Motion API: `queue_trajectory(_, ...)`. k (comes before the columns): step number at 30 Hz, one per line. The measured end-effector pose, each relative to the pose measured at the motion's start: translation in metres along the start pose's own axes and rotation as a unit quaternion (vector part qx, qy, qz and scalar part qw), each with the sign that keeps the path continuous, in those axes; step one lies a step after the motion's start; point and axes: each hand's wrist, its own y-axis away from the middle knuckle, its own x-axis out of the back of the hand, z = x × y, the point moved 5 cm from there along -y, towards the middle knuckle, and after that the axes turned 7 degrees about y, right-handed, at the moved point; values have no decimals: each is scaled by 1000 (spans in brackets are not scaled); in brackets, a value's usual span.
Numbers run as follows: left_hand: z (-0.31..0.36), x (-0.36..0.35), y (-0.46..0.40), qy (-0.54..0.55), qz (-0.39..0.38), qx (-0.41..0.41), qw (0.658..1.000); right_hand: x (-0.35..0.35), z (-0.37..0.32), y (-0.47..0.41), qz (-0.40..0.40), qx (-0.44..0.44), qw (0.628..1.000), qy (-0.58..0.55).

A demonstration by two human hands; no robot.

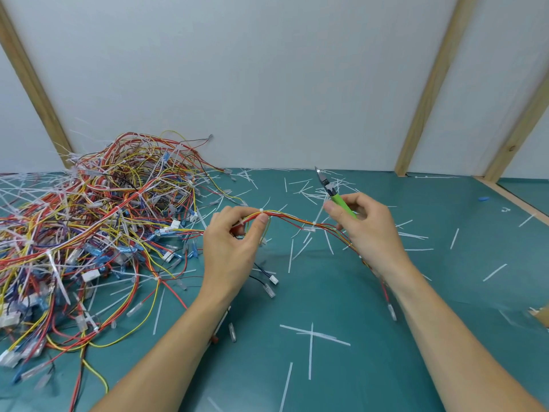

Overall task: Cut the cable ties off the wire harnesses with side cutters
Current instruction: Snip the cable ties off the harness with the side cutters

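My left hand [234, 242] pinches a thin harness of red and yellow wires [292, 217] just above the green mat. A white cable tie [261, 210] sits on the harness right at my left thumb; a second tie [313, 223] sits further right, between my hands. The harness runs on under my right hand [368, 230] and hangs down past the wrist. In that hand are the side cutters [332, 191], held by the green handles, jaws pointing up and away, clear of the wires.
A big tangled pile of tied harnesses [98, 227] fills the left side of the green mat [371, 337]. Cut-off white tie tails [312, 334] lie scattered all over it. A white wall with wooden battens [427, 93] stands behind; a wooden edge strip runs at the right.
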Motion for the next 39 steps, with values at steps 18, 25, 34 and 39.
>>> queue_trajectory(18,26,3,6,-216,19,-131,967,-12,9,6,-40,26,984,171)
queue_trajectory(25,40,1,7,-389,53,-212,895,-16,3,10,-25,40,989,139)
queue_trajectory(34,40,-16,14,-345,-71,-227,908,-22,-9,17,-9,77,992,98)
queue_trajectory(39,23,-18,13,-297,-109,-158,935,-29,-13,23,-31,85,993,81)
